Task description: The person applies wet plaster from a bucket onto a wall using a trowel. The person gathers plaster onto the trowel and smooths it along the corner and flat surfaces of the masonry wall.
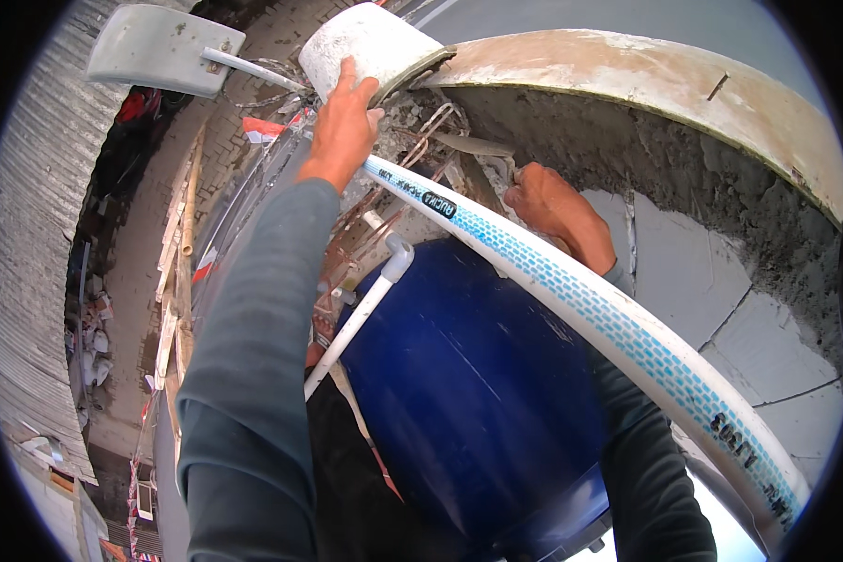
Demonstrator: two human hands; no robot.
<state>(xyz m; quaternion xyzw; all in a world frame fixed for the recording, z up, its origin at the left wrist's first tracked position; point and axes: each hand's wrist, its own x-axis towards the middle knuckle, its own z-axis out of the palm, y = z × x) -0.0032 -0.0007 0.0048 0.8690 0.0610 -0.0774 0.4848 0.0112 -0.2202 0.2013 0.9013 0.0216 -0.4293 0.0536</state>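
Observation:
My left hand [342, 131] lies against a white rounded cylinder-like piece [365, 47] with a rough cement edge, index finger stretched out and thumb apart. To its right, my right hand [557, 211] is closed in a fist beside a fresh, rough grey cement wall [646, 145]. A trowel [473, 144] shows its flat grey blade to the left of that fist; its handle is hidden by the fingers. Between my arms stands a large dark blue rounded drum or tank [478, 393]. A white pipe with a pale blue brick pattern [571, 281] crosses over it, passing between my hands.
A thin white pipe with a grey elbow [399, 258] rises beside the blue drum. Bent metal rods [431, 131] stick out near my hands. Light panels [684, 253] lie along the wall at right. Far below at left are paving, bamboo poles [189, 197] and a corrugated roof [42, 215].

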